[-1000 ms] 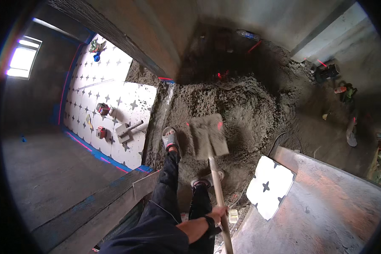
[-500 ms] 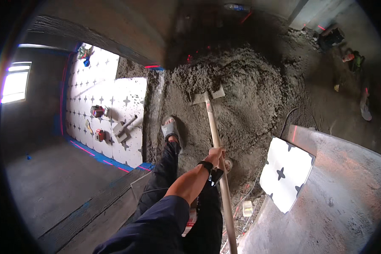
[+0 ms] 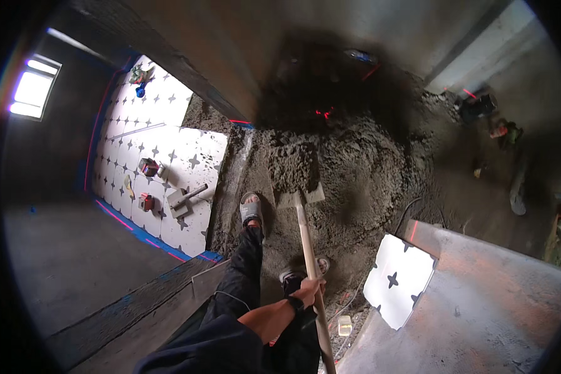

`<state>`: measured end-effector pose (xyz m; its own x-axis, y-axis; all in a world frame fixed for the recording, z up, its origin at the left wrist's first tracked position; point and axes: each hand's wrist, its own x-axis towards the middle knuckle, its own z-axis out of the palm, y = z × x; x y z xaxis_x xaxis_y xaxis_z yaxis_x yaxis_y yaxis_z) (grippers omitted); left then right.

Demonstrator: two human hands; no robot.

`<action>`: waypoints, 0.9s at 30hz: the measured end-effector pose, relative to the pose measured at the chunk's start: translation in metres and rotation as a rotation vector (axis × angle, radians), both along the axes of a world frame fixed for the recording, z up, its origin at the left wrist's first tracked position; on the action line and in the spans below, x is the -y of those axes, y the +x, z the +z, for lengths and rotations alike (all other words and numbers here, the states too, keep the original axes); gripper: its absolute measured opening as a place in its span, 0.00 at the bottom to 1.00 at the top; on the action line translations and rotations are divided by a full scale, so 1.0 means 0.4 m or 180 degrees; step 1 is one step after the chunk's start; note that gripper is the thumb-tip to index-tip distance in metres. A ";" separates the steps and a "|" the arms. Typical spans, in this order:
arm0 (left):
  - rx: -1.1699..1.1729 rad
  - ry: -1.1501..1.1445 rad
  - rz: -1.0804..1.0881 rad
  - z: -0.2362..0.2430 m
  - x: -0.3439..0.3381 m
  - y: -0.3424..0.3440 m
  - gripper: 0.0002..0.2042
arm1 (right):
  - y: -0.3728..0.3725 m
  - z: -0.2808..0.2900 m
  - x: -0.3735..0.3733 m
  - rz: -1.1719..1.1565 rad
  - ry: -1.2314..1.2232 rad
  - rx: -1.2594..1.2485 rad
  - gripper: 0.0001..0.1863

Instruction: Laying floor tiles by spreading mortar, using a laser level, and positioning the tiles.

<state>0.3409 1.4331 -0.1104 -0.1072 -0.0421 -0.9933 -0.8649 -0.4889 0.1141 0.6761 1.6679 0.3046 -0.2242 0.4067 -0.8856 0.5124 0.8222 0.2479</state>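
My left hand [image 3: 307, 291], with a black band at its wrist, is wrapped round the wooden handle of a shovel [image 3: 306, 237]. The handle runs down past the lower edge. A heap of wet grey mortar lies on the shovel's blade [image 3: 307, 198], which is over the mortar pile [image 3: 361, 168]. My right hand is out of view. My sandalled foot [image 3: 252, 209] stands on the mortar-covered floor left of the shovel, and the other shoe shows behind the handle.
Left of me lie white tiles [image 3: 193, 140] with dark star patterns, bearing a notched trowel [image 3: 184, 201] and red-and-black tools [image 3: 147, 166]. A loose white tile [image 3: 397, 280] leans by the grey slab [image 3: 480, 299] at right. A dark bucket [image 3: 479, 107] stands far right.
The shovel's blade has come back nearer to me and now carries a mound of mortar. My left hand has moved down and slightly left in the picture, still gripping the handle.
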 end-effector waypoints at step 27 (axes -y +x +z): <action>-0.0156 -0.0931 0.1295 0.091 0.913 -0.433 0.06 | -0.638 -0.145 0.234 0.1964 -0.1747 -0.0153 0.28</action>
